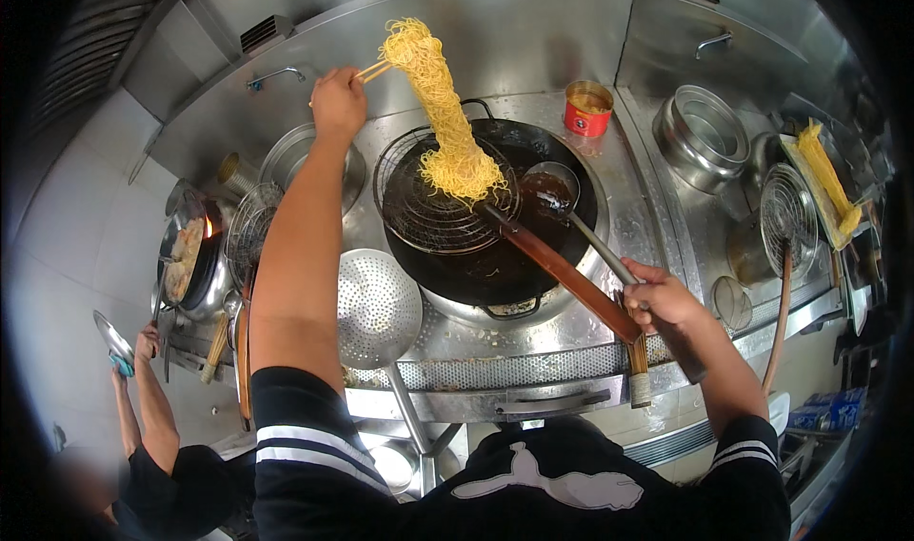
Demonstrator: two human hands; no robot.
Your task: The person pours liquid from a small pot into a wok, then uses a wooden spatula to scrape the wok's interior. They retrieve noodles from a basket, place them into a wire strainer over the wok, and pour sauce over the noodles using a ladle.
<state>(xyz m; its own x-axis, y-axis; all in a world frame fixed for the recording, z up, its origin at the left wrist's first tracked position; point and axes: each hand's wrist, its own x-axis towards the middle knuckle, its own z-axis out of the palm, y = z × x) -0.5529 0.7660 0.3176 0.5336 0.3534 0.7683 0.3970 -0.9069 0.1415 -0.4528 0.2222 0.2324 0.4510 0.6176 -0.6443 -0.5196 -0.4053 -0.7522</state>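
Observation:
Raised at the upper left of the wok, my left hand [340,104] grips wooden chopsticks [374,71]. A long bundle of yellow noodles [444,102] hangs from their tips, its lower end resting on a round wire strainer [414,209]. The strainer lies over the left part of a black wok [457,284]; its wooden handle [571,280] slants down towards me. My right hand [660,298] holds the handle of a metal ladle [550,187], whose bowl contains dark liquid and sits inside the wok at its right side.
A perforated skimmer [378,309] lies left of the wok. Behind right stands an open red can [588,109]. Metal pots [703,137], another wire strainer [787,209] and a tray of noodles [825,184] are at right. At far left, a co-worker's hand [147,342] is near a wok with flame [189,255].

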